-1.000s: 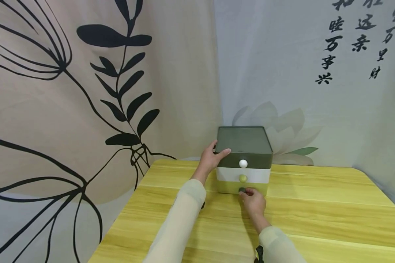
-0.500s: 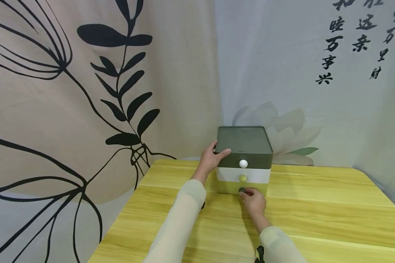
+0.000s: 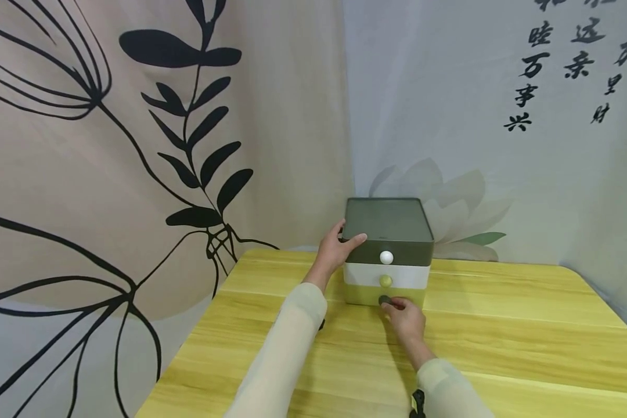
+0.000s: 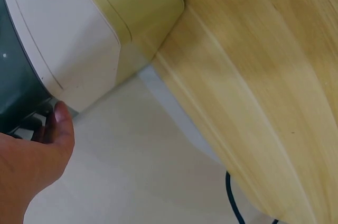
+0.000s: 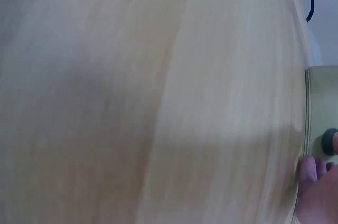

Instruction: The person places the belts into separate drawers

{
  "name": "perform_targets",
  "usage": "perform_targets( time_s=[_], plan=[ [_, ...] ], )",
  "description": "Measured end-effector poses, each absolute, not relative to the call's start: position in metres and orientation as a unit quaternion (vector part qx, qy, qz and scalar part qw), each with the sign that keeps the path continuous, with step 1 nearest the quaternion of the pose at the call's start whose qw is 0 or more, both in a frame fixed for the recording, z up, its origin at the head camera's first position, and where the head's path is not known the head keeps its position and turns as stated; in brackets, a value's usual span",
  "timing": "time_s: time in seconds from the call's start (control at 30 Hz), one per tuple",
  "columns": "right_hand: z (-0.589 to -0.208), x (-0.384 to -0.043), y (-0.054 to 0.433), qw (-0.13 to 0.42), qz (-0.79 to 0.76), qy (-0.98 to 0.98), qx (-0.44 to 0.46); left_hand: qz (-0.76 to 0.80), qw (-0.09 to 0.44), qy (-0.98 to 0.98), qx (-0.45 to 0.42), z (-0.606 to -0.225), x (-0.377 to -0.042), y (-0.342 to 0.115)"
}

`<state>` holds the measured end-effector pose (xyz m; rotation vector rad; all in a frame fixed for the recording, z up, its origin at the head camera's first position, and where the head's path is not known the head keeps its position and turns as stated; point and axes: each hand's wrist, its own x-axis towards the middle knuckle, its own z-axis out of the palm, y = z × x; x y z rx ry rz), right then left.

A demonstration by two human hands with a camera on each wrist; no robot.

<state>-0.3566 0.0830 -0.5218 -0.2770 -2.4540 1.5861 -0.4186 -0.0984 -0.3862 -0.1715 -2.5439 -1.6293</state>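
A small three-tier drawer box point(image 3: 389, 219) stands at the back of the wooden table. Its top tier is dark green with a white knob point(image 3: 386, 257); a white tier with a yellow-green knob point(image 3: 385, 281) lies beneath. At the bottom is a yellow-green drawer point(image 3: 360, 295), which sits flush under the others. My left hand point(image 3: 332, 251) rests on the top tier's left front corner, thumb across the front edge and fingers along the side. Thumb and fingertips of my right hand point(image 3: 406, 321) pinch the bottom drawer's dark round knob point(image 3: 384, 300), also visible in the right wrist view.
The wooden table point(image 3: 501, 331) extends widely to both sides and in front of the box. Close behind it hangs a printed cloth backdrop point(image 3: 292, 128). In the left wrist view a dark cord point(image 4: 230, 195) hangs past the table edge.
My right wrist has turned slightly and shifted a little to the right, with the knob still pinched. The left hand keeps its place on the box. The head view has tilted slightly.
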Motion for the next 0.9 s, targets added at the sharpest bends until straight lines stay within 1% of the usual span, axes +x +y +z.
perform_targets(
  time_s=[0.27, 0.53, 0.63, 0.77, 0.9],
  plan=[
    [-0.52, -0.354, 0.1, 0.132, 0.516, -0.84, -0.099, -0.536, 0.055, -0.841, -0.06, -0.388, -0.419, -0.097],
    [-0.509, -0.351, 0.119, 0.131, 0.522, -0.835, -0.114, -0.517, 0.052, -0.852, -0.069, -0.388, -0.421, -0.111],
    [-0.507, -0.35, 0.128, 0.122, 0.531, -0.831, -0.113, -0.496, 0.048, -0.864, -0.075, -0.391, -0.422, -0.12],
    [-0.506, -0.348, 0.142, 0.115, 0.512, -0.845, -0.103, -0.483, 0.047, -0.87, -0.082, -0.399, -0.42, -0.129],
    [-0.504, -0.348, 0.157, 0.112, 0.475, -0.868, -0.088, -0.483, 0.051, -0.872, -0.066, -0.413, -0.415, -0.143]
  ],
)
